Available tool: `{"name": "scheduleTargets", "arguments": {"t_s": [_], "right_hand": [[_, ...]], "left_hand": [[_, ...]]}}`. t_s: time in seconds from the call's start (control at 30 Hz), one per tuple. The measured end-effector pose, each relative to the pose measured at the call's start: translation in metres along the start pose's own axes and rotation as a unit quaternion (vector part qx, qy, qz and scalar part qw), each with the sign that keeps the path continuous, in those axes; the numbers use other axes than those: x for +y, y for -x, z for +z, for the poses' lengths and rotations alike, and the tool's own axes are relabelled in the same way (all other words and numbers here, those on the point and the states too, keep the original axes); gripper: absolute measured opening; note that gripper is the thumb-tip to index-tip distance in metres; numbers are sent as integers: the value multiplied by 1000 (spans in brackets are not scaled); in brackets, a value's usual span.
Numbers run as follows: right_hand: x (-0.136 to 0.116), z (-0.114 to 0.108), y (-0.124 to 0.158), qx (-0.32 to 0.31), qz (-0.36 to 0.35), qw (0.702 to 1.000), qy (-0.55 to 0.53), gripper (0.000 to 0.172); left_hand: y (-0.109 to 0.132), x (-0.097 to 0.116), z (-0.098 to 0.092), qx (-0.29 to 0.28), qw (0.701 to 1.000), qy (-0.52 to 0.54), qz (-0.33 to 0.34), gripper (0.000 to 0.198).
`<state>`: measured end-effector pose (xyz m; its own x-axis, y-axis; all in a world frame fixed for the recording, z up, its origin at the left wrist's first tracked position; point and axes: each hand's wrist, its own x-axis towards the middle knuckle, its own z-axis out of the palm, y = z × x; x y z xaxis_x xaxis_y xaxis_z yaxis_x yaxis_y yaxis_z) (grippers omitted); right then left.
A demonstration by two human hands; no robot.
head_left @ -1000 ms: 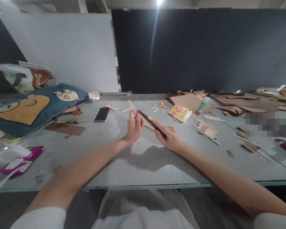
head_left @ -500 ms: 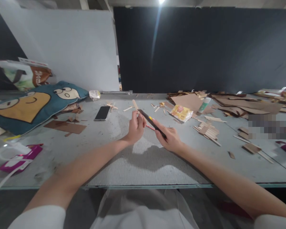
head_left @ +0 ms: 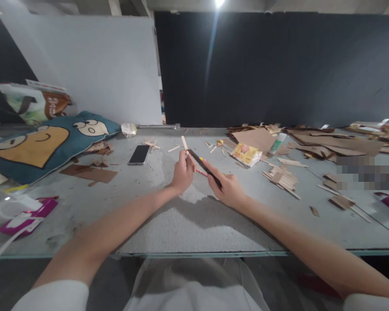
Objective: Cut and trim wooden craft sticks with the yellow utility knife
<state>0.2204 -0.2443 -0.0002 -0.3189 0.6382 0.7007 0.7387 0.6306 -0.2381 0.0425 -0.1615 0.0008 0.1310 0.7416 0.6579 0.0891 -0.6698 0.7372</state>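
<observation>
My left hand [head_left: 183,172] is closed around a wooden craft stick [head_left: 184,142], whose rounded end points up and away from me. In my right hand [head_left: 228,188] is a black utility knife [head_left: 207,167] with a yellow slider, held at a slant. The knife's tip meets the stick just above my left fingers; whether the blade cuts into it I cannot tell. A thin reddish strip [head_left: 201,172] shows between the two hands under the knife, and I cannot make out what it is. Both hands are above the grey table [head_left: 194,233].
A phone [head_left: 138,154] lies to the left, near a blue cushion [head_left: 52,142] and a brown cardboard piece [head_left: 89,172]. On the right are a yellow packet [head_left: 246,154], a glue stick [head_left: 278,143], bundled craft sticks [head_left: 281,178] and cardboard sheets [head_left: 337,142]. A purple power strip [head_left: 29,216] sits at left.
Both hands have shifted slightly to the left. The knife has slid a little along with my right hand, and the stick stands somewhat more upright.
</observation>
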Motion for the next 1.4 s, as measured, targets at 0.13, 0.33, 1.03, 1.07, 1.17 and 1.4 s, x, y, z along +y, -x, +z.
{"name": "scheduleTargets", "arguments": {"t_s": [0.13, 0.33, 1.03, 1.07, 1.17, 1.4], "right_hand": [[-5, 1, -2, -31, 73, 996, -38, 55], [-6, 5, -4, -34, 124, 983, -129, 58], [3, 13, -10, -22, 202, 943, -265, 58], [3, 13, -10, -21, 211, 937, -276, 59], [2, 13, -11, -21, 248, 913, -325, 65], [0, 13, -15, -17, 320, 836, -445, 80]], "left_hand": [[-3, -14, -5, -18, 998, -54, -21, 45], [-3, -20, -6, -39, 997, -43, -41, 44], [-15, -22, -6, -30, 988, 44, -143, 39], [-15, -23, -6, -34, 987, 54, -149, 39], [-17, -24, -7, -48, 983, 69, -166, 38], [-19, -25, -6, -57, 974, 66, -210, 35]]}}
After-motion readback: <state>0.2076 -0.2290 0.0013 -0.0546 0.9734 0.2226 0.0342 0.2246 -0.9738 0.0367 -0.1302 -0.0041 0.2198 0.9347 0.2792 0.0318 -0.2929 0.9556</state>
